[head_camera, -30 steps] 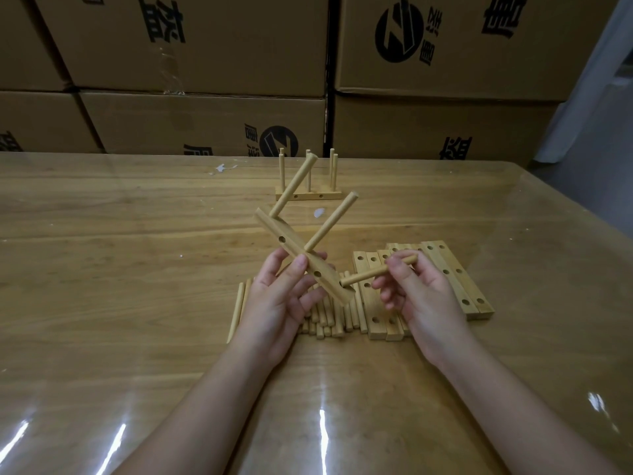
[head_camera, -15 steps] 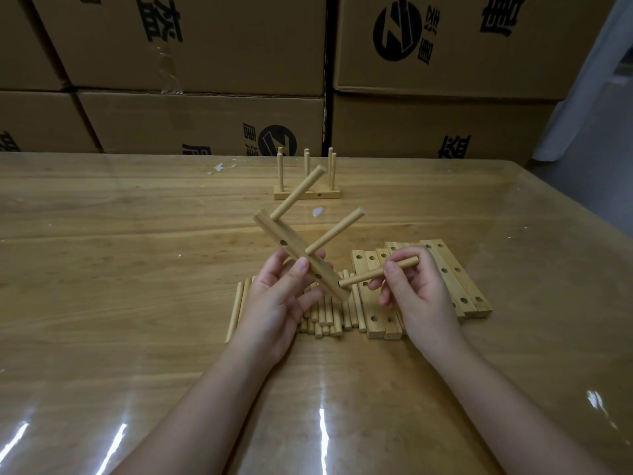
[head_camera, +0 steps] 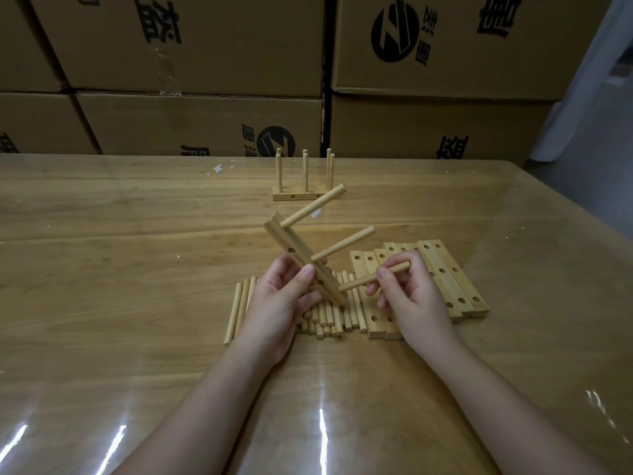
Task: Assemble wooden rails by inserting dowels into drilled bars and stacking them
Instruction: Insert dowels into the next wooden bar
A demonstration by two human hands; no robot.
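Note:
My left hand [head_camera: 281, 299] grips a drilled wooden bar [head_camera: 294, 252], tilted steeply, with two dowels [head_camera: 342, 243] sticking out of it up and to the right. My right hand [head_camera: 407, 296] pinches a third dowel [head_camera: 363, 280] whose left tip meets the bar's lower end. Under my hands lies a pile of loose dowels [head_camera: 325, 317]. A row of drilled bars [head_camera: 442, 275] lies flat to the right of the pile.
A finished rail [head_camera: 303, 195], bars with upright dowels, stands farther back on the glossy wooden table [head_camera: 137, 269]. Stacked cardboard boxes [head_camera: 205, 63] wall off the far edge. Two stray dowels [head_camera: 238, 310] lie left of the pile.
The bar in my left hand has tipped more upright, its two dowels swinging down toward the right. My right hand has kept its dowel's tip at the bar's lower end.

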